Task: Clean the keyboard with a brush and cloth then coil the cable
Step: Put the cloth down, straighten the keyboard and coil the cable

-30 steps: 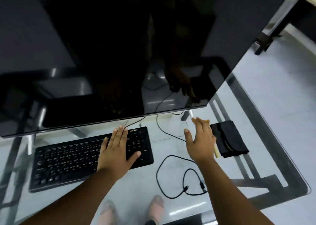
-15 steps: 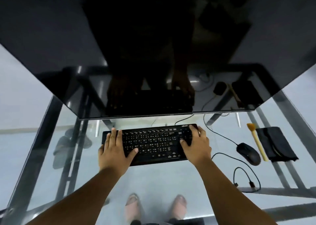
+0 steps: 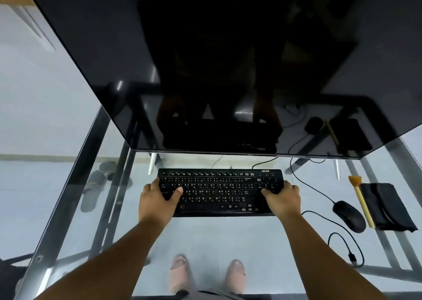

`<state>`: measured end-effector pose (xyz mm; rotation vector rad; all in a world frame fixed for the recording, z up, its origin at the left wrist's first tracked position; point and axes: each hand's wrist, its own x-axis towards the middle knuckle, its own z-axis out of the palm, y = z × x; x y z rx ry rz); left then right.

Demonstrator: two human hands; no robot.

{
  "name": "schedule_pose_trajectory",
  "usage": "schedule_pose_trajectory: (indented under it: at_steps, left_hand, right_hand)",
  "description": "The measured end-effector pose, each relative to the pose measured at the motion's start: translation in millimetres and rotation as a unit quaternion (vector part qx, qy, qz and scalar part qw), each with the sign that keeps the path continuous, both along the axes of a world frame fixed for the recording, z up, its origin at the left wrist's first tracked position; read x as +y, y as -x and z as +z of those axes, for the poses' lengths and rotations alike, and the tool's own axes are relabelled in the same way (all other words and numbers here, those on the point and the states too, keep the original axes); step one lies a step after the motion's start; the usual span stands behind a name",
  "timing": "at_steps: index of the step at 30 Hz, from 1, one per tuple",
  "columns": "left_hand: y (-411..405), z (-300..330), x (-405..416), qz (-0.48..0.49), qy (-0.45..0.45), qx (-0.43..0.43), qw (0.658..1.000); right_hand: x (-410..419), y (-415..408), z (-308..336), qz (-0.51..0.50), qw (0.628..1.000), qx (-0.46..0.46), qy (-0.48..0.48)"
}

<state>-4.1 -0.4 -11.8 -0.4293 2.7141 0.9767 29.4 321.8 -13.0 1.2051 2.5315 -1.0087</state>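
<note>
Both hands, left hand [image 3: 157, 202] and right hand [image 3: 282, 199], shifted to grip keyboard [image 3: 219, 191] ends, positioning step; brush [image 3: 362, 200] right of keyboard needed next.

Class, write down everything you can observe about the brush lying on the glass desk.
The brush is slim, with a long pale yellow handle, wood or plastic by its look, and a short tuft of orange-tan bristles at its far end. It lies flat on the glass desk, bristles pointing away from the person, between the black mouse and the folded black cloth. Its handle runs along the cloth's left edge, seemingly touching it. Neither hand touches it; both grip the keyboard.
</note>
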Motion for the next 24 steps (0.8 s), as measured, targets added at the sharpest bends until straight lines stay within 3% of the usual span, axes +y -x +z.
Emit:
schedule_pose_trajectory:
  at_steps: [8, 24]
  left_hand:
    - [10, 8, 2, 0.008, -0.005, 0.026, 1.0]
    - [39, -4, -4, -0.092, 0.022, 0.003, 0.996]
  right_hand:
    - [6, 8, 14, -0.005, 0.996, 0.079, 0.035]
    - [15, 39, 2, 0.021, 0.994, 0.091, 0.063]
